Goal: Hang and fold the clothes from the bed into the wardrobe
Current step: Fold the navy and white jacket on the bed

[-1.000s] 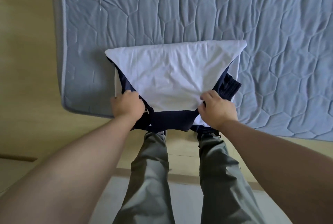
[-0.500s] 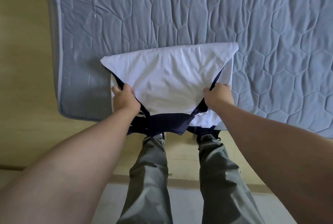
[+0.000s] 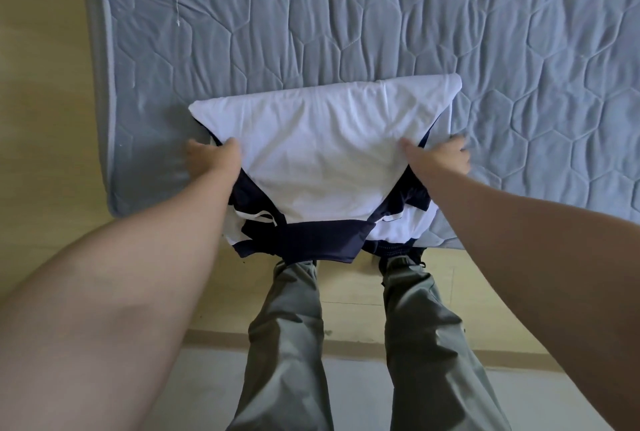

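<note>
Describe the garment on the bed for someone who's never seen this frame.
Find the grey-blue quilted mattress across the top of the view. At its near edge, between the left hand and right hand, lies the folded garment. It is the only clothing on the mattress: white on top, with navy parts hanging over the edge.

The mattress (image 3: 381, 14) across the upper frame is greyish blue, quilted all over in hexagons, with a paler piped edge down its left side. The shirt (image 3: 322, 153) at the middle is white on its top face, with dark navy panels along its lower edge and sides and a thin white line across the navy at lower left. My trousers (image 3: 284, 344) at the bottom are olive grey. The floor (image 3: 41, 118) on the left is yellowish tan, pale grey along the bottom
</note>
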`<state>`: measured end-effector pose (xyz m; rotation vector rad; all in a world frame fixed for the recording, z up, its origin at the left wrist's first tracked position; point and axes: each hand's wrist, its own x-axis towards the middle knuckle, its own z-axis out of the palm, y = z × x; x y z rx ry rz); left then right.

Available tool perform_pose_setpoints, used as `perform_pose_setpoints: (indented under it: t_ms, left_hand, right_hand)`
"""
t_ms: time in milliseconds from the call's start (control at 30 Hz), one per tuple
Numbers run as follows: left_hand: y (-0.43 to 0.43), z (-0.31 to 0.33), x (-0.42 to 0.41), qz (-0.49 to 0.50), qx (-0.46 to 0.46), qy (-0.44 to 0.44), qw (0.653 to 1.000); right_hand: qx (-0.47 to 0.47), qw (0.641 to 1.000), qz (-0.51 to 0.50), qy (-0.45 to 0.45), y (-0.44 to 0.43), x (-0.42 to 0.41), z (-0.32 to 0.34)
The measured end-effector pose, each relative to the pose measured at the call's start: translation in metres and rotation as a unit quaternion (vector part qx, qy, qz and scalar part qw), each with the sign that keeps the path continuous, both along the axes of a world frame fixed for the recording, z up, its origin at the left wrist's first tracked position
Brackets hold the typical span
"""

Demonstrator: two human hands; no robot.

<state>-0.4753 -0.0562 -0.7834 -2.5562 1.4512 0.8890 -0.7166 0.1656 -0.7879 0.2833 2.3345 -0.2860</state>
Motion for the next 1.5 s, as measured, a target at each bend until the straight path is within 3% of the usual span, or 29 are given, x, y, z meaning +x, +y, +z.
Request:
perform_pose_setpoints:
  t_ms: [67, 233, 433, 633, 767, 833, 900, 967, 1067, 1100, 1200, 1333, 1500]
  left_hand:
    - [-0.012, 0.0, -0.002, 0.059, 0.024, 0.081, 0.995]
    - [-0.032, -0.005, -0.001, 0.042, 0.098, 0.166, 0.98]
    - [-0.058, -0.004, -0.014, -0.005, 0.071, 0.207, 0.976]
    - [-0.099, 0.011, -0.05, -0.025, -0.005, 0.241, 0.97]
    - [-0.116, 0.006, -0.075, -0.024, -0.051, 0.186, 0.981]
    - [-0.107, 0.004, -0.079, -0.094, -0.089, 0.029, 0.991]
    - [-0.08, 0.007, -0.082, -0.228, -0.171, -0.095, 0.954]
    - [-0.035, 0.012, -0.086, -0.381, -0.197, -0.041, 0.902]
    - [0.043, 0.019, -0.093, -0.523, -0.089, 0.099, 0.842]
    - [0.068, 0.022, -0.095, -0.549, -0.058, 0.099, 0.828]
    - [0.132, 0.024, -0.1, -0.624, -0.009, -0.012, 0.781]
    - [0.158, 0.017, -0.098, -0.604, 0.069, -0.111, 0.786]
    - [0.168, 0.019, -0.109, -0.616, 0.079, -0.038, 0.783]
  right_hand:
    - [-0.079, 0.993, -0.091, -0.002, 0.0, -0.009, -0.004]
    - [-0.172, 0.965, -0.193, -0.051, -0.012, -0.024, -0.007]
    - [-0.169, 0.964, -0.199, -0.04, -0.025, -0.036, 0.0]
    - [-0.23, 0.945, -0.233, -0.012, -0.056, -0.066, 0.013]
    - [-0.238, 0.946, -0.218, 0.01, -0.076, -0.079, 0.01]
    - [-0.23, 0.952, -0.204, -0.013, -0.079, -0.08, 0.008]
    - [-0.217, 0.954, -0.203, -0.05, -0.079, -0.08, 0.007]
    - [-0.19, 0.96, -0.191, -0.078, -0.075, -0.078, 0.009]
    - [-0.182, 0.958, -0.183, -0.127, -0.067, -0.078, 0.006]
    - [-0.178, 0.96, -0.174, -0.125, -0.065, -0.077, 0.007]
    - [-0.158, 0.975, -0.125, -0.093, -0.061, -0.08, 0.006]
    - [-0.162, 0.979, -0.075, -0.095, -0.053, -0.083, -0.002]
    - [-0.195, 0.972, -0.073, -0.111, -0.045, -0.084, -0.004]
